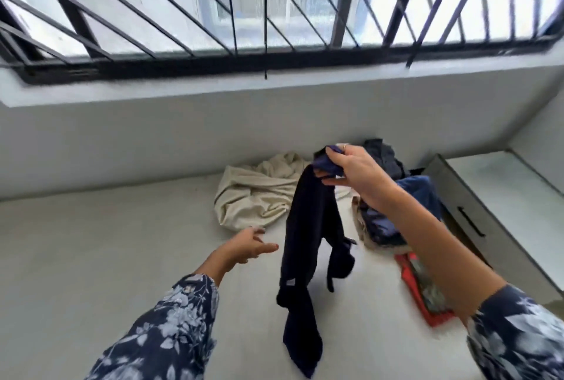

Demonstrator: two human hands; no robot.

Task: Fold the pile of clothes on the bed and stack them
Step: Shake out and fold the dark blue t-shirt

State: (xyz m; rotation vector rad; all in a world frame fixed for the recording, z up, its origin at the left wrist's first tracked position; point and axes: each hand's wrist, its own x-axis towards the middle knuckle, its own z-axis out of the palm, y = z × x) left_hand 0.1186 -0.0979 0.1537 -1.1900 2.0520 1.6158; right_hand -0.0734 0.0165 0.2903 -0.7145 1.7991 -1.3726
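Hanging from the right hand (351, 172), whose fingers pinched its top edge, a dark navy garment (308, 245) drooped limp, its lower end touching the pale bed (106, 257). The left hand (247, 246) hovered beside it, fingers spread and holding nothing, with bare sheet around it. Behind lay a crumpled cream cloth (259, 193); a mixed pile (393, 205) sat right, against the grey wall (152, 141). No writing was legible.

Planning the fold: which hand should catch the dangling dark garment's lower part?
Probably left: the left hand is open and empty beside the hanging dark navy garment, while the right hand grips its top.
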